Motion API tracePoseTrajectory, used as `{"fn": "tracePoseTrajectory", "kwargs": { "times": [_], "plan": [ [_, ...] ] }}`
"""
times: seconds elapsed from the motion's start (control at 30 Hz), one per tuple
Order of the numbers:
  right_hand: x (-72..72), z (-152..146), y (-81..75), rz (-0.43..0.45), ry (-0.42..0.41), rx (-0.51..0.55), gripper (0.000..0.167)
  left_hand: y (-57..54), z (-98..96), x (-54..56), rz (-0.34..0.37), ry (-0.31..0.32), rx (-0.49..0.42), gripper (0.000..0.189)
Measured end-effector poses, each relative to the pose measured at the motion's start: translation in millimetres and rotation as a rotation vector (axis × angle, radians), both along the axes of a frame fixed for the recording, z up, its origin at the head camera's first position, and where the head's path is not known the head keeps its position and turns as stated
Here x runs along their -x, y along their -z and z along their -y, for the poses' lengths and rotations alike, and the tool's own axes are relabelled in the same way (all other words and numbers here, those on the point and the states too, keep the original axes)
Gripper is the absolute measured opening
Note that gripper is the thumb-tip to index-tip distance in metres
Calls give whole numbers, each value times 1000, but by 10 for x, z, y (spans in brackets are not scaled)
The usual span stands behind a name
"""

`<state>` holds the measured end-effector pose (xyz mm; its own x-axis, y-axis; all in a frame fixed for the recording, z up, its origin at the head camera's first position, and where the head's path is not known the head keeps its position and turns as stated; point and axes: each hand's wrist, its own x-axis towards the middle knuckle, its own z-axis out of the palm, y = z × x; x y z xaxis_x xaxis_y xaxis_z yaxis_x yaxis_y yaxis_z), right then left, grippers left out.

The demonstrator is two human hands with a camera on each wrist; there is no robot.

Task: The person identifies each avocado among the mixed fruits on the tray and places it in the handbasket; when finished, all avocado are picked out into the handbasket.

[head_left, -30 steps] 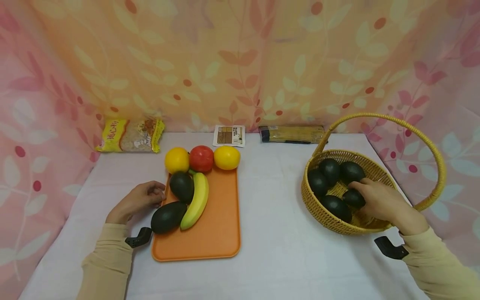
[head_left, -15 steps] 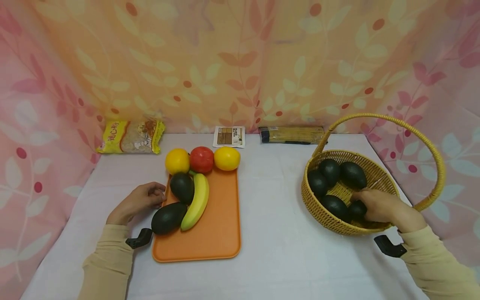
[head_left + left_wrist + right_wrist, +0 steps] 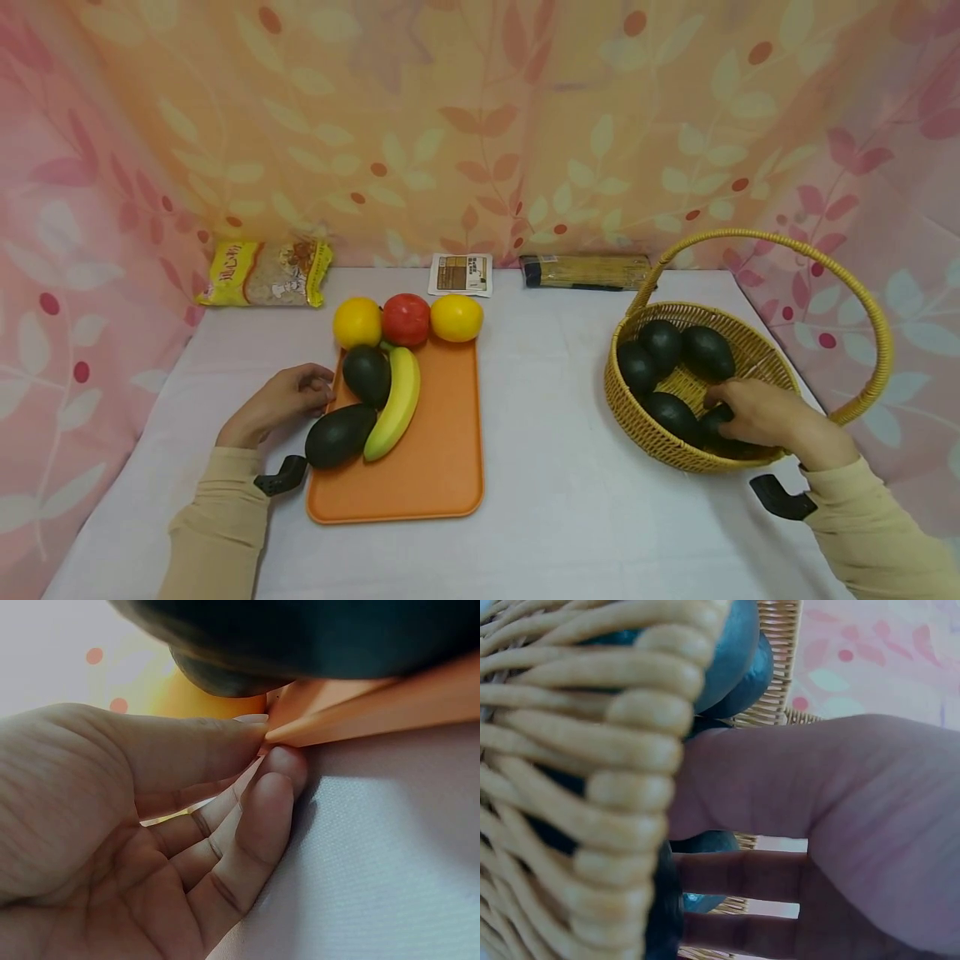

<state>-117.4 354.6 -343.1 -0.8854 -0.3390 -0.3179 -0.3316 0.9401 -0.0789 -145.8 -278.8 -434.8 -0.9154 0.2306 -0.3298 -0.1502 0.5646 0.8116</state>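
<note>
My left hand pinches the left edge of an orange tray; the left wrist view shows the thumb on the tray rim and fingertips beneath it. Lying on the tray are a dark green avocado, a second avocado and a banana. On the right, my right hand reaches into a wicker basket and grips an avocado near the front wall. Several other avocados lie in the basket. In the right wrist view the basket rim hides the fingertips.
Along the tray's far edge sit an orange, a red tomato-like fruit and a lemon. Behind are a yellow food bag, a small white packet and a long packet. The basket's tall handle arches over its right side.
My right hand has lowered its avocado toward the basket's front wall, beside the front-left avocado. The left hand stays at the tray's edge.
</note>
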Motion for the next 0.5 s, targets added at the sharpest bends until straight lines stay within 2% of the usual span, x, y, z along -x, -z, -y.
{"fn": "tracePoseTrajectory", "kwargs": {
  "times": [0.17,0.5],
  "plan": [
    [-6,14,2,-14,1,-7,30,-12,0,-5,2,-2,-1,42],
    [-10,30,-15,9,39,-21,43,17,-13,9,1,-10,18,45]
  ]
}}
